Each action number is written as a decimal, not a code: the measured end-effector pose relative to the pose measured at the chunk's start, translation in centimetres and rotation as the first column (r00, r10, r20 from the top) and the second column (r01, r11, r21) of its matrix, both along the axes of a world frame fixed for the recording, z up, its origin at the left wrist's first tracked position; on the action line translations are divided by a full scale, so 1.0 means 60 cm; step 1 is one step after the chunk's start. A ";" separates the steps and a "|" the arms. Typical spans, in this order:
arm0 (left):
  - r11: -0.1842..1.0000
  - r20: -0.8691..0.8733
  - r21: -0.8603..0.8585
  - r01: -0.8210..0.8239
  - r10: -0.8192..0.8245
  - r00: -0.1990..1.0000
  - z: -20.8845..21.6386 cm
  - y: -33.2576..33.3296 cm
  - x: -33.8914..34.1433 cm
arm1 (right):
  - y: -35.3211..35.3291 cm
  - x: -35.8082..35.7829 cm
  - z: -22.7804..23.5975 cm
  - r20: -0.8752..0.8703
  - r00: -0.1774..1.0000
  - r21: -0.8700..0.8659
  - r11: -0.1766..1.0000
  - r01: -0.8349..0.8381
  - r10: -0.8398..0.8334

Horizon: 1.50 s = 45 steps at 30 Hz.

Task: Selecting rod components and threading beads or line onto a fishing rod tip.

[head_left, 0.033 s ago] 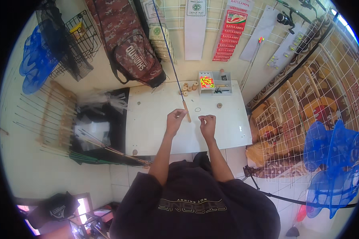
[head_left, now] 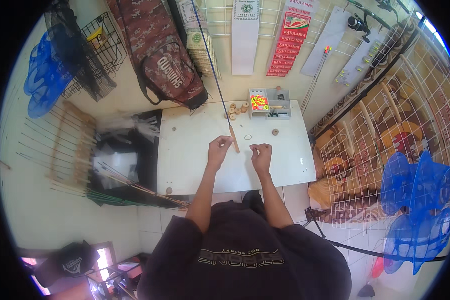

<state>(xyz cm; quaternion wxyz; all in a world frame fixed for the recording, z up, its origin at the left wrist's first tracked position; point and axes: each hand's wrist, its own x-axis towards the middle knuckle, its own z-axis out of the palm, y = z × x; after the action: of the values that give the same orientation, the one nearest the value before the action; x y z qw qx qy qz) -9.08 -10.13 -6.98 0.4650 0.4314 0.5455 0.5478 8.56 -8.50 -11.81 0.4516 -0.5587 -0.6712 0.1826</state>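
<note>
A fishing rod (head_left: 219, 85) with a dark blue blank and a tan handle rises from the middle of the white table past the top of the picture. My left hand (head_left: 218, 151) is closed, its fingertips at the tan handle. Just to the right, my right hand (head_left: 261, 156) is pinched together; anything between its fingertips is too small to make out. Beyond that hand a thin dark ring (head_left: 248, 137) lies on the table. A small round wooden spool (head_left: 275, 132) rests farther right.
Several wooden spools (head_left: 235, 112) stand at the table's back, beside a white compartment box (head_left: 280, 114) with bright floats. A camouflage rod bag (head_left: 157, 60) leans at the back left. More rods (head_left: 135, 185) jut beside the table's left side; a wire rack (head_left: 355, 165) stands right.
</note>
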 end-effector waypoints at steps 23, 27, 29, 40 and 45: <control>0.993 -0.358 0.099 -0.067 0.098 0.928 0.010 0.031 -0.007 | 0.044 -0.034 0.106 -0.088 0.978 0.127 0.976 -0.179 0.191; 0.990 0.000 0.084 -0.117 0.117 0.993 0.019 0.033 -0.002 | 0.048 -0.029 0.102 -0.080 0.983 0.101 0.982 -0.157 0.166; 0.985 0.157 0.117 -0.130 0.111 0.981 0.030 0.032 0.006 | 0.048 -0.030 0.098 -0.087 0.983 0.078 0.985 -0.157 0.163; 0.974 0.295 0.192 -0.123 0.062 0.953 0.046 0.044 0.012 | 0.048 -0.030 0.078 0.043 0.985 -0.040 0.985 -0.165 0.167; 0.975 -0.071 0.221 -0.038 0.055 0.996 0.038 0.049 0.004 | 0.041 -0.049 0.125 -0.278 0.916 -0.022 0.951 -0.309 0.291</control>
<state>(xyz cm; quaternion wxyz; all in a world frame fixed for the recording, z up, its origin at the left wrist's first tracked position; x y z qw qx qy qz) -8.86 -7.21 -4.69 0.3802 0.4878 0.5093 0.5984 5.63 -6.04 -4.28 0.4875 -0.4334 -0.6742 0.3462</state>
